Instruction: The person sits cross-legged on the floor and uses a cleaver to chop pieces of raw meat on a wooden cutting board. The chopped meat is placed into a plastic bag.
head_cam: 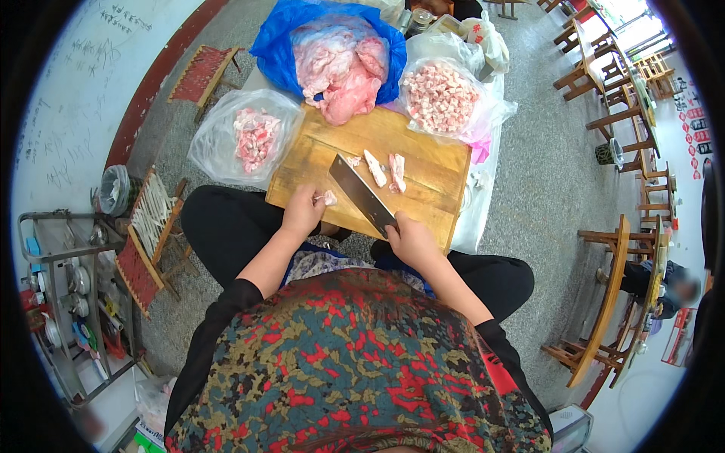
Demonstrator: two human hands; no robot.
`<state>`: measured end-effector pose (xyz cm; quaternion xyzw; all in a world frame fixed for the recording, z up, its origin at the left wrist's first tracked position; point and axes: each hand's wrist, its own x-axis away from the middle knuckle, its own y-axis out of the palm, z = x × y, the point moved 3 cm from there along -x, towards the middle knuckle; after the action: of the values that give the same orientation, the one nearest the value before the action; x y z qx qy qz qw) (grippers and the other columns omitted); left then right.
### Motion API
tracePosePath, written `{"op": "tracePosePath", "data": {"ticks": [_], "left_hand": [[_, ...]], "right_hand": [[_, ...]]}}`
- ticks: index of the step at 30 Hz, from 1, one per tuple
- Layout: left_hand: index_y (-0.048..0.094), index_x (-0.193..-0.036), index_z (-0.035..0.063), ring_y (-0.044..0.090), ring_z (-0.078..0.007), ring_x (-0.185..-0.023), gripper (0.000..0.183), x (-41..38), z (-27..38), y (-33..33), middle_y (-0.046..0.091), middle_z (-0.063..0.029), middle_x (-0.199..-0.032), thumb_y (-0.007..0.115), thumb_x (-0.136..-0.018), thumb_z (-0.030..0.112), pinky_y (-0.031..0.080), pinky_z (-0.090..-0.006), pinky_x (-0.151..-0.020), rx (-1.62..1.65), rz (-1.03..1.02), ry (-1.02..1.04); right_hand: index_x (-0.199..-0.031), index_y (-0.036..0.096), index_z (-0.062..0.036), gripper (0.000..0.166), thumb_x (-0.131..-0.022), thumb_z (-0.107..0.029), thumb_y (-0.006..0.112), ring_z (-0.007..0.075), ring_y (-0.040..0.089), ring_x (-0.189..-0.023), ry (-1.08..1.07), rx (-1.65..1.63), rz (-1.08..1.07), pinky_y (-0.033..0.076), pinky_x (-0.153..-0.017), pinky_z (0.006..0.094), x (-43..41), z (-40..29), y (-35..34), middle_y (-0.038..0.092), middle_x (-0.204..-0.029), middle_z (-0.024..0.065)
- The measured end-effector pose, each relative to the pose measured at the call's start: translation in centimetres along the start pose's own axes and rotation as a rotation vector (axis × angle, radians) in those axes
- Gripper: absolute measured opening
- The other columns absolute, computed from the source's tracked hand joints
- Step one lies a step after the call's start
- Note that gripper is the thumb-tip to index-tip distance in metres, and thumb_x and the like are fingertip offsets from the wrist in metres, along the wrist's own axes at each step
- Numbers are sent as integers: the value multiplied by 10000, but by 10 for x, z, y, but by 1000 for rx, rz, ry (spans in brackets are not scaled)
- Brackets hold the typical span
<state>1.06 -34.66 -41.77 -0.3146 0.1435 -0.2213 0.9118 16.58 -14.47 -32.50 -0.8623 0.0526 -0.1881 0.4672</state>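
Note:
My right hand (pixel 412 238) grips the handle of a cleaver (pixel 362 189), whose broad blade slants up and left over a wooden cutting board (pixel 430 215). At the board's near left edge, my left hand (pixel 303 210) pinches a small piece of pale fatty meat (pixel 328 197). Beyond the blade lie two strips of fatty meat, a left strip (pixel 375 169) and a right strip (pixel 397 172). A smaller scrap (pixel 354 161) sits by the blade's tip, partly behind it.
A blue plastic bag (pixel 277 45) with a large slab of raw meat (pixel 345 68) overlaps the board's far edge. Diced meat (pixel 440 95) fills a clear bag at far right; trimmings (pixel 256 139) lie in another at left. Stools (pixel 204 76) and a metal rack (pixel 73 255) stand left, wooden benches (pixel 603 306) right.

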Motion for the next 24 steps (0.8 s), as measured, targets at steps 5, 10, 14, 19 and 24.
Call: {"op": "tracePosePath", "data": {"ticks": [5,10,14,19,24], "left_hand": [[536,-1042,14,645,-271,-726,286,9,17,18,632,-154,-867,713,-825,73,523,-360,-667,146,-148,-176],[532,-1067,11,641,-208,-713,299,17,15,25,638,-130,-863,708,-833,72,530,-337,-679,274,-163,-122],[582,-1018,3,620,-165,-727,182,19,10,25,633,-96,-899,673,-862,31,521,-290,-681,305,-164,-112],[662,-909,9,640,-290,-804,95,16,27,15,631,-113,-900,685,-828,52,519,-366,-698,-22,-50,117],[697,-859,50,598,-360,-882,105,10,30,17,612,-129,-874,678,-756,47,503,-441,-776,-9,-20,196]], "right_hand": [[-896,524,-3,226,-916,-221,579,484,621,-711,-6,-49,38,492,-666,562,16,-6,-2,635,-729,277],[-884,519,5,242,-911,-225,590,484,619,-697,46,-22,20,493,-655,562,27,2,2,628,-715,280],[-890,522,-2,222,-910,-213,586,479,624,-681,-17,25,5,494,-646,560,36,-2,6,629,-699,273],[-911,525,-8,213,-922,-218,557,475,640,-698,67,88,-98,503,-650,557,34,-8,11,647,-714,264],[-932,523,-2,186,-922,-188,520,465,655,-710,75,146,-216,513,-662,552,30,-12,7,662,-760,273]]}}
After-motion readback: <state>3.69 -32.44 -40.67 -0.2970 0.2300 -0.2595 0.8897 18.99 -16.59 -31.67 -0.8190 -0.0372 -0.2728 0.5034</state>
